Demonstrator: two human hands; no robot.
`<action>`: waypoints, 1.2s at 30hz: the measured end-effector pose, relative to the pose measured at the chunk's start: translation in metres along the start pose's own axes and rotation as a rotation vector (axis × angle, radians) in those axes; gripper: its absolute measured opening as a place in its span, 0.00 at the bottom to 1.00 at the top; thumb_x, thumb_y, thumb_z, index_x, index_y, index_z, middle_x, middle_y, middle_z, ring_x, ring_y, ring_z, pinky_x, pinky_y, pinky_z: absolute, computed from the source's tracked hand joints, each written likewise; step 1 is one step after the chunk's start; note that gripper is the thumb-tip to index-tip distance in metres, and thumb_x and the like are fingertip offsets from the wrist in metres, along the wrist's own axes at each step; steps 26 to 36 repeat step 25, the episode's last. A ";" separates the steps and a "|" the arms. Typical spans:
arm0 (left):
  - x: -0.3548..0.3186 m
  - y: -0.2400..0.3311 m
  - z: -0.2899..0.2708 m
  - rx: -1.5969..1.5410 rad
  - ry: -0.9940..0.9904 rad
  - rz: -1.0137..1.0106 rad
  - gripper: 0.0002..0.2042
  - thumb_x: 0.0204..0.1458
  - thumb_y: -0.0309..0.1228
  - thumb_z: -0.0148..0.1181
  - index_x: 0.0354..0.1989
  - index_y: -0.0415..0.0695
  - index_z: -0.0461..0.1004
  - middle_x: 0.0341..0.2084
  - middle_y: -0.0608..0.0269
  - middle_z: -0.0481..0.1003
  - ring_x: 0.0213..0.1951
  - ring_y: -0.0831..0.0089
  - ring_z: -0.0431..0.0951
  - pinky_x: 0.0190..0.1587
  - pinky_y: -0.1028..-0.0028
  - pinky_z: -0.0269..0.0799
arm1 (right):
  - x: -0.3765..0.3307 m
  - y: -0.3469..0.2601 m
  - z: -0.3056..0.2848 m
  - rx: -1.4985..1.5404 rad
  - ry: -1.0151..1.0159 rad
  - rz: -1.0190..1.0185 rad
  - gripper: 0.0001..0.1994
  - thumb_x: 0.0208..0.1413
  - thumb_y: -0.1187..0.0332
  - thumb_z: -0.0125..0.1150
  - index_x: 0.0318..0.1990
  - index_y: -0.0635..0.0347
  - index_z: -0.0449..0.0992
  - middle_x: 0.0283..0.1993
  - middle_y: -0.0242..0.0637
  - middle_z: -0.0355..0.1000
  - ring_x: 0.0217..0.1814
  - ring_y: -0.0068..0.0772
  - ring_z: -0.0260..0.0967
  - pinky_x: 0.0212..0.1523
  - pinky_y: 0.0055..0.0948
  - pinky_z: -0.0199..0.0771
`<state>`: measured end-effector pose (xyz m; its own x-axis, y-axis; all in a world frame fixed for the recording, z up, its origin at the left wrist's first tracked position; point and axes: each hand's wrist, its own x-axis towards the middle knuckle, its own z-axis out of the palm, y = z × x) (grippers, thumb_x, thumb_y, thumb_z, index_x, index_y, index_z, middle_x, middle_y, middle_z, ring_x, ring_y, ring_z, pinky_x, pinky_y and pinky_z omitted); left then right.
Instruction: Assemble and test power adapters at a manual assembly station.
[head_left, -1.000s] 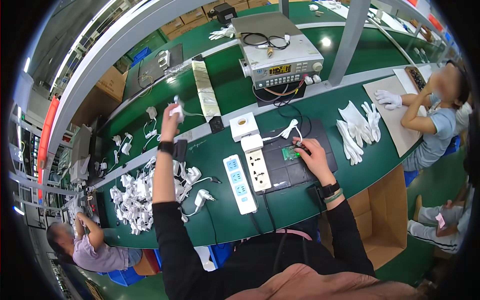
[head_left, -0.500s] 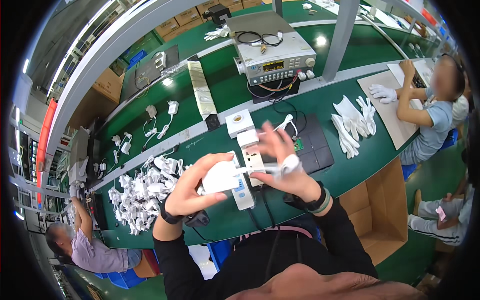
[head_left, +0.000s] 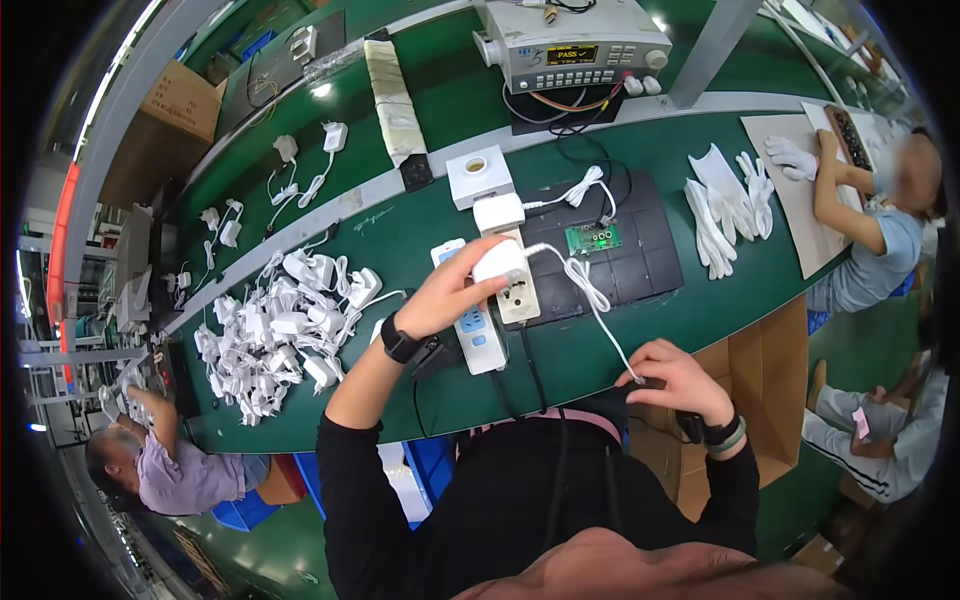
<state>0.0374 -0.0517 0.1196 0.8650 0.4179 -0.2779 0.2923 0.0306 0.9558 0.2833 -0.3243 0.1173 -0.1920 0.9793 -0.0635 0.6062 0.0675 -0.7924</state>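
Note:
My left hand (head_left: 452, 292) grips a white power adapter (head_left: 497, 262) over a narrow white socket strip (head_left: 520, 303). Whether its pins are in the sockets is hidden. From that adapter a white cable (head_left: 590, 292), partly bundled, runs to the table's near edge. There my right hand (head_left: 682, 382) pinches its plug end (head_left: 638, 380). Just beyond, a second white adapter (head_left: 497, 212) sits on the same strip, its cable leading toward a small green circuit board (head_left: 593, 238) on a black mat (head_left: 645, 265). Beside my left wrist lies a wider white strip with blue sockets (head_left: 480, 345).
A heap of white adapters (head_left: 285, 335) covers the table's left part. White gloves (head_left: 728, 205) lie at right. A grey test instrument (head_left: 575, 50) stands at the back, near a white box with a round hole (head_left: 478, 175). An open cardboard box (head_left: 745, 410) stands below the right edge. Co-workers sit either side.
My left hand has carried its adapter away from the wider strip onto the narrow one. My right hand has moved right and nearer, drawing out the cable end. The whole view has shifted.

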 end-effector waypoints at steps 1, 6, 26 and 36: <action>0.002 -0.002 0.002 -0.004 -0.005 -0.001 0.24 0.55 0.30 0.57 0.60 0.43 0.59 0.45 0.60 0.67 0.41 0.73 0.72 0.38 0.74 0.72 | -0.004 0.001 -0.004 0.000 0.000 0.006 0.11 0.48 0.69 0.64 0.41 0.52 0.79 0.37 0.33 0.70 0.38 0.31 0.70 0.40 0.25 0.70; 0.000 -0.013 0.020 0.640 0.032 0.312 0.25 0.54 0.30 0.57 0.60 0.44 0.59 0.46 0.56 0.68 0.45 0.61 0.72 0.44 0.69 0.70 | -0.001 0.012 -0.021 -0.490 0.213 0.088 0.16 0.39 0.79 0.62 0.40 0.53 0.79 0.40 0.34 0.70 0.38 0.38 0.70 0.35 0.29 0.72; 0.049 -0.002 -0.027 0.655 0.181 0.253 0.31 0.49 0.33 0.62 0.63 0.48 0.58 0.50 0.54 0.66 0.31 0.68 0.72 0.40 0.72 0.70 | 0.133 0.085 -0.020 0.654 0.672 -0.001 0.15 0.55 0.75 0.56 0.51 0.56 0.74 0.43 0.33 0.66 0.29 0.22 0.64 0.33 0.19 0.66; 0.049 -0.002 -0.027 0.655 0.181 0.253 0.31 0.49 0.33 0.62 0.63 0.48 0.58 0.50 0.54 0.66 0.31 0.68 0.72 0.40 0.72 0.70 | 0.133 0.085 -0.020 0.654 0.672 -0.001 0.15 0.55 0.75 0.56 0.51 0.56 0.74 0.43 0.33 0.66 0.29 0.22 0.64 0.33 0.19 0.66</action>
